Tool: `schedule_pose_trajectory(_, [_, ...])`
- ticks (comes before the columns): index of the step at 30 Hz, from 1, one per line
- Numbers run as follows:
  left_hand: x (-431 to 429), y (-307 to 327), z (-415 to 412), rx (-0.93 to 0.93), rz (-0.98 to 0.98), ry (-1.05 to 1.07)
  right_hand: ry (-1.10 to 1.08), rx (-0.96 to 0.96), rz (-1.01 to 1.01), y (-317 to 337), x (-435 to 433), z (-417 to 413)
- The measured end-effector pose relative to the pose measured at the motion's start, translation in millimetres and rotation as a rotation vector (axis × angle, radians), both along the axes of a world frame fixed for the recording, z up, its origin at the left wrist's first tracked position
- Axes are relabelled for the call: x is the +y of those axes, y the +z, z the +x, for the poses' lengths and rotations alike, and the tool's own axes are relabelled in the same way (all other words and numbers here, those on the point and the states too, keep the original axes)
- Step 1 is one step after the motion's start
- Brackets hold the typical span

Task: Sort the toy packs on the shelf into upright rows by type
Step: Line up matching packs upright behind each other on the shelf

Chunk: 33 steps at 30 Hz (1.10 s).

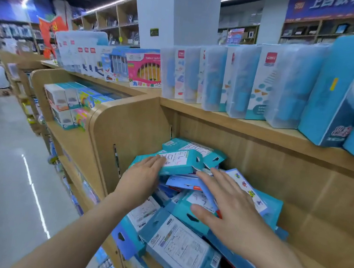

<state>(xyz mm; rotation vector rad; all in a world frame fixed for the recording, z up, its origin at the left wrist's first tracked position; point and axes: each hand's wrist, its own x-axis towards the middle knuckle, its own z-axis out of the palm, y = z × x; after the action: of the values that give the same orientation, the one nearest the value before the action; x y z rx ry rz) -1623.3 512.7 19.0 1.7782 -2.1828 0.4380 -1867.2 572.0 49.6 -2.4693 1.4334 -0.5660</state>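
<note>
The toy packs lie in a loose heap on a wooden shelf, none standing upright. They are flat teal and blue cards with hang-holes, stacked over one another at different angles.

The left hand is open, fingers straight and together, pressed flat against the left end of the top pack. That pack lies nearly flat, its long axis running left to right, its hang-hole end pointing right toward the shelf's back panel, white printed face up.

The right hand is also open, fingers spread, palm down on the middle of the heap. Its fingertips rest on a thin blue pack whose long axis runs left to right, and its thumb lies on a teal pack with the hang-hole end toward the camera. Neither hand grips anything.

A larger pack near the front lies face up, tilted, its long axis running diagonally from upper left to lower right.

On the ledge above, tall boxes stand upright in a row.
</note>
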Motion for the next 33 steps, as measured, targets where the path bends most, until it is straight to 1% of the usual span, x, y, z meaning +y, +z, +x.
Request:
schedule_pose_trajectory(1, [5, 5, 2, 0.035, -0.040, -0.020, -0.009, -0.025, 0.002, 1, 0, -2])
schedule_pose_trajectory(2, [12, 11, 4, 0.117, -0.085, -0.026, -0.018, -0.054, 0.004, 3, 1, -2])
schedule_pose_trajectory(3, [22, 18, 6, 0.264, -0.122, -0.016, -0.025, -0.094, 0.000, 7, 3, -2])
schedule_pose_trajectory(4, [33, 26, 7, 0.504, -0.122, 0.012, -0.029, -0.154, -0.008, 12, 5, 0])
schedule_pose_trajectory(5, [47, 37, 6, 0.851, -0.069, 0.027, -0.031, -0.224, -0.016, 17, 8, 2])
schedule_pose_trajectory(6, [62, 47, 2, 1.237, 0.017, -0.006, -0.035, -0.296, -0.019, 22, 11, 7])
schedule_pose_trajectory(7, [77, 55, -1, 1.555, 0.120, -0.040, -0.036, -0.375, 0.005, 26, 16, 13])
schedule_pose_trajectory(8, [91, 61, -3, 1.745, 0.210, -0.087, -0.023, -0.487, 0.067, 30, 20, 21])
schedule_pose_trajectory(9, [102, 64, -4, 1.830, 0.268, -0.129, 0.007, -0.636, 0.157, 33, 24, 30])
schedule_pose_trajectory(11, [121, 67, -4, 1.881, 0.324, -0.210, 0.086, -0.898, 0.329, 37, 32, 46])
schedule_pose_trajectory(12, [126, 66, -3, 1.884, 0.337, -0.230, 0.123, -0.968, 0.386, 38, 35, 53])
schedule_pose_trajectory(14, [136, 65, 0, 1.860, 0.364, -0.246, 0.172, -1.042, 0.470, 42, 42, 65])
schedule_pose_trajectory(16, [145, 61, 5, 1.806, 0.401, -0.255, 0.174, -1.083, 0.505, 44, 49, 76])
schedule_pose_trajectory(18, [151, 58, 10, 1.743, 0.438, -0.258, 0.122, -1.079, 0.486, 39, 53, 86])
schedule_pose_trajectory(19, [154, 59, 14, 1.706, 0.427, -0.250, 0.095, -1.068, 0.482, 35, 56, 89])
schedule_pose_trajectory(21, [153, 64, 24, 1.638, 0.325, -0.224, 0.073, -1.045, 0.502, 27, 61, 95])
schedule_pose_trajectory(24, [144, 79, 44, 1.600, 0.163, -0.203, 0.068, -0.953, 0.528, 17, 68, 103])
schedule_pose_trajectory(28, [132, 82, 57, 1.539, 0.079, -0.177, 0.069, -0.898, 0.553, 11, 75, 109])
schedule_pose_trajectory(31, [129, 72, 55, 1.575, 0.115, -0.200, 0.109, -0.863, 0.581, 10, 75, 110])
schedule_pose_trajectory(33, [128, 65, 50, 1.584, 0.183, -0.209, 0.119, -0.909, 0.580, 12, 76, 109])
